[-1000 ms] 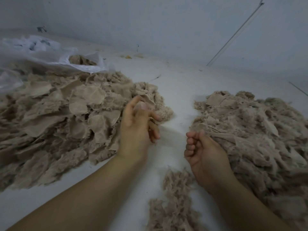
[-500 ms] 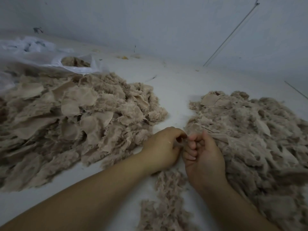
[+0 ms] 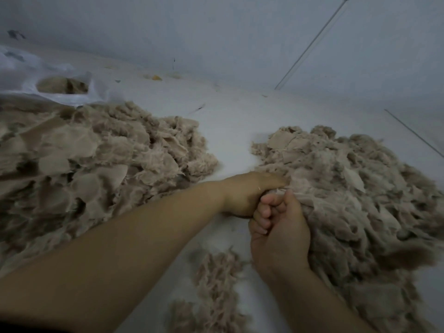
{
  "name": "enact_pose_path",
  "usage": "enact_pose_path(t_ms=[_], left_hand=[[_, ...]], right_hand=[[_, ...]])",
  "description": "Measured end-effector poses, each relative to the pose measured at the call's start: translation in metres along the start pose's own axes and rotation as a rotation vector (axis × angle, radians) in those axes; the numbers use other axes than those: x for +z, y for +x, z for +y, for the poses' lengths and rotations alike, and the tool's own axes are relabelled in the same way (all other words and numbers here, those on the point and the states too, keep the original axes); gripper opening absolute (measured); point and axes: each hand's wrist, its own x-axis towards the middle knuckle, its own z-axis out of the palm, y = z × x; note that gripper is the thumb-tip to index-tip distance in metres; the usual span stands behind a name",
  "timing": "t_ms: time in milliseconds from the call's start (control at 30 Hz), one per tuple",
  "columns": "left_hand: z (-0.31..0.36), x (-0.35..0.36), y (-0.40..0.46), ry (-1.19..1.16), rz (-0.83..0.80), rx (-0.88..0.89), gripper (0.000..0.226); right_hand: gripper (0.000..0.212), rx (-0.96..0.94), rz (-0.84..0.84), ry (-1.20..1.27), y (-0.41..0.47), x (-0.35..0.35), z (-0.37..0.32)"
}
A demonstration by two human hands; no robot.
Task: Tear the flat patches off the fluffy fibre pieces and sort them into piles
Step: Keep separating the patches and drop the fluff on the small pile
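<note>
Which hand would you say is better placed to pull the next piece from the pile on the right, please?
Probably the left hand: it reaches across, touching the right-hand pile of beige fluffy fibre. The right hand stays curled at its near edge.

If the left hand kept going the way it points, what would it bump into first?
Probably the right pile. The left hand points rightward and its fingertips already reach the pile's near edge, beside the right hand, so more fluff lies straight ahead.
</note>
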Motion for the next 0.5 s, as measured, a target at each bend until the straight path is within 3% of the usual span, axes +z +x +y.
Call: enact_pose_path(t_ms=[133, 233, 500], left_hand=[[-0.002, 0.006, -0.001, 0.013, 0.044, 0.052, 0.009], [0.003, 0.016, -0.019, -0.198, 0.193, -0.036, 0.025], [0.019, 0.042, -0.053, 0.099, 0.362, -0.125, 0.043]], right_hand=[[0.049, -0.034, 0.031, -0.037, 0.001, -0.001, 0.001], [0.041, -0.068, 0.035, -0.054, 0.0, -0.001, 0.001], [0.041, -0.162, 0.051, -0.127, -0.009, 0.001, 0.004]])
